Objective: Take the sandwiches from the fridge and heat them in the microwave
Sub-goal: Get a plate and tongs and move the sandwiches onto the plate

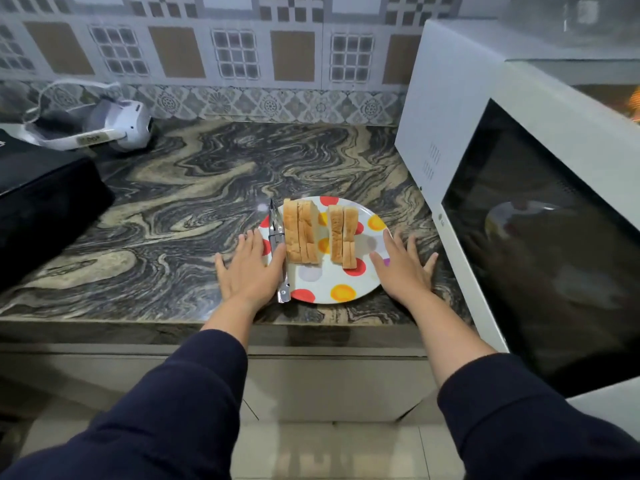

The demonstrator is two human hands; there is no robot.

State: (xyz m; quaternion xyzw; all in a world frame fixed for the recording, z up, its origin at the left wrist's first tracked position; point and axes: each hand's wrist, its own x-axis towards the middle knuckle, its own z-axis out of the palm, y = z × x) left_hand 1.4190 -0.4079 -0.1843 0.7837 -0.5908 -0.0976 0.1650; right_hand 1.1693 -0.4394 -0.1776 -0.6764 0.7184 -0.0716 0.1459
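Note:
A white plate (332,282) with red, orange and purple dots sits on the marbled counter near its front edge. Two sandwiches stand on edge on it: a bigger one (300,231) to the left and a smaller one (343,235) to the right. Metal tongs (278,251) lie along the plate's left side. My left hand (251,268) rests flat, fingers spread, on the plate's left rim beside the tongs. My right hand (403,268) lies flat and spread at the plate's right rim. Neither hand grips anything. The white microwave (519,216) stands to the right, its dark door shut.
A white headset (107,124) with a strap lies at the back left of the counter (173,202). A black case (41,199) sits at the left edge. A tiled wall runs behind. Something clear and blurred stands on top of the microwave.

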